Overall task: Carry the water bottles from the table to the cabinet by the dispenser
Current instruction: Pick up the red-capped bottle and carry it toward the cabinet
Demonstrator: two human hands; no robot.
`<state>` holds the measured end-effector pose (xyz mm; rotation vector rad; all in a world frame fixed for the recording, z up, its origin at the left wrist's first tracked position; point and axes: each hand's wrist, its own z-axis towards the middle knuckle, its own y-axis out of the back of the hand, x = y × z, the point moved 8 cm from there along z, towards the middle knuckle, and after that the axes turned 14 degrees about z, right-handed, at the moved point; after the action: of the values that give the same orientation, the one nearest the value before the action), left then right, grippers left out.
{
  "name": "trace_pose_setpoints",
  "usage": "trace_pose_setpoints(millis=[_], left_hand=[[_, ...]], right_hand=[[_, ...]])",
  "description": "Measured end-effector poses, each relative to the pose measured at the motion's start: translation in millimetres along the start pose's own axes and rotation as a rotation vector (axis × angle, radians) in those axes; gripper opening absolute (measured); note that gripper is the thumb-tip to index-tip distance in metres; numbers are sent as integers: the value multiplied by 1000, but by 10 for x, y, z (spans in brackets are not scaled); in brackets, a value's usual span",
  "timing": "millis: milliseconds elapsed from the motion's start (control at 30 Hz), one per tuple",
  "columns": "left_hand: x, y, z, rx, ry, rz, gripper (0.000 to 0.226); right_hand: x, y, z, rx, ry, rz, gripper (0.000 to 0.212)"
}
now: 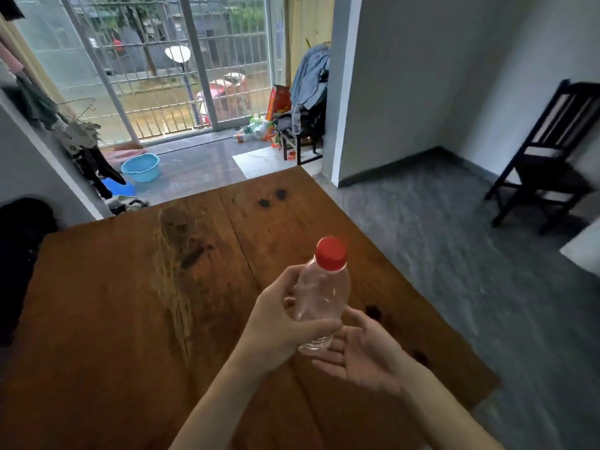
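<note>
A clear plastic water bottle [324, 293] with a red cap is held upright above the wooden table [130, 303]. My left hand [279, 323] is wrapped around its lower half, thumb across the front. My right hand [363, 355] lies palm up just under and to the right of the bottle's base, fingers spread; whether it touches the base is unclear. No other bottles stand on the table. No cabinet or dispenser shows in this view.
The table's right edge borders grey floor. A dark wooden chair [548, 157] stands at the right wall. Beyond the table are a blue basin [141, 167], a chair piled with clothes [305, 115], bottles on the floor [256, 129] and a barred glass door.
</note>
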<state>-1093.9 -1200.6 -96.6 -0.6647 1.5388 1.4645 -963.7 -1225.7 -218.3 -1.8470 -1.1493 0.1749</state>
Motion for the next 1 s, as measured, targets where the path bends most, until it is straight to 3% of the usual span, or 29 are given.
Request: trace_pose_setpoints(millis=[267,467,1000], left_hand=[[-531,-767,169,221,-139,-60,69],[-1018,-1529,317,384,-227,-65,59],[-2482,-4016,823,563,-318,-95,59]], right_hand=[[229,643,-821,-189,214,128,70],[483,1158,-1453,-240,347,231,67],[1632,2843,-3169,-259,480,386,70]])
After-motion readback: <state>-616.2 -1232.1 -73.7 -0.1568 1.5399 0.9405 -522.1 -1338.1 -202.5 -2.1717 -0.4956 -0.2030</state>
